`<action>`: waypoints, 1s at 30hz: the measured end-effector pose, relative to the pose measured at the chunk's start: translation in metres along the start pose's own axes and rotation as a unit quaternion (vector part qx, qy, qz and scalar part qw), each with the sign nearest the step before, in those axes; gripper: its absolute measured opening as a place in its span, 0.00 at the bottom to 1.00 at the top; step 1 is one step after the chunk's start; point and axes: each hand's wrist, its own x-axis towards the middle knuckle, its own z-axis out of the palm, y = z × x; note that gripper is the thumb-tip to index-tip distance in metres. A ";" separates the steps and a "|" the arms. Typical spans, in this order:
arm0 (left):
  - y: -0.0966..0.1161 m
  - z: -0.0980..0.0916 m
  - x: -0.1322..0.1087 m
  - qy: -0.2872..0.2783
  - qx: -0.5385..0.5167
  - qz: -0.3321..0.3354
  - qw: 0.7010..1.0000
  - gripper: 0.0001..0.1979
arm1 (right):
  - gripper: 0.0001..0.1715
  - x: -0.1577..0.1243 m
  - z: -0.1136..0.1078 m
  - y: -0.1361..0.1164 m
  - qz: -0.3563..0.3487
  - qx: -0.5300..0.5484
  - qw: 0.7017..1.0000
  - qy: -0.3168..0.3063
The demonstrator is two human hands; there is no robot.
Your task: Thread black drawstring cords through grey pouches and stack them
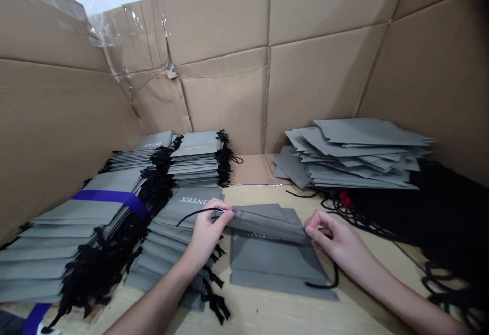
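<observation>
A grey fabric pouch (275, 261) lies in front of me, its top edge lifted into a folded hem with white lettering partly hidden under it. With thumb and fingers closed, my left hand (208, 230) pinches the hem's left end. A black cord (191, 214) sticks out leftward from those fingertips, with something thin and shiny beside it. My right hand (338, 235) is closed on the hem's right end. Below it hangs another length of black cord, curling over the pouch's lower right corner. Another grey piece shows behind the hem.
Corded grey pouches (194, 164) are stacked at the left, one pile bound by a purple strap (110, 196). Loose pouches (362, 157) without visible cords are heaped at the back right. Black cords (454, 213) lie at the right. Cardboard walls (221, 90) enclose the table (267, 314).
</observation>
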 end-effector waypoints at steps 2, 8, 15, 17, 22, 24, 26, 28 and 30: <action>0.001 -0.001 0.001 0.006 -0.014 -0.023 1.000 0.03 | 0.15 0.000 0.003 0.000 0.028 0.051 0.998 -0.018; 0.002 -0.001 0.002 -0.014 -0.088 -0.069 0.994 0.03 | 0.23 0.002 0.006 -0.001 0.097 0.172 0.979 -0.052; 0.003 0.000 -0.001 -0.009 -0.216 -0.099 0.971 0.07 | 0.25 0.000 0.009 -0.003 0.139 0.254 0.953 -0.091; 0.005 0.001 -0.001 -0.006 -0.240 -0.133 0.962 0.07 | 0.26 0.000 0.009 -0.002 0.142 0.261 0.951 -0.086; -0.001 0.000 0.001 0.059 -0.203 -0.215 0.953 0.02 | 0.28 0.002 0.007 -0.002 0.142 0.267 0.952 -0.056; -0.005 -0.004 0.003 0.080 -0.198 -0.226 0.950 0.04 | 0.27 0.004 0.004 -0.003 0.141 0.259 0.955 -0.043; -0.007 -0.009 0.005 0.079 -0.203 -0.238 0.947 0.02 | 0.27 0.005 0.000 -0.005 0.143 0.241 0.960 -0.030; -0.003 -0.012 0.008 0.054 -0.213 -0.244 0.945 0.01 | 0.26 0.006 -0.004 -0.006 0.140 0.216 0.966 -0.020; 0.002 -0.011 0.008 0.011 -0.214 -0.238 0.948 0.06 | 0.27 0.007 -0.006 -0.007 0.130 0.195 0.972 -0.015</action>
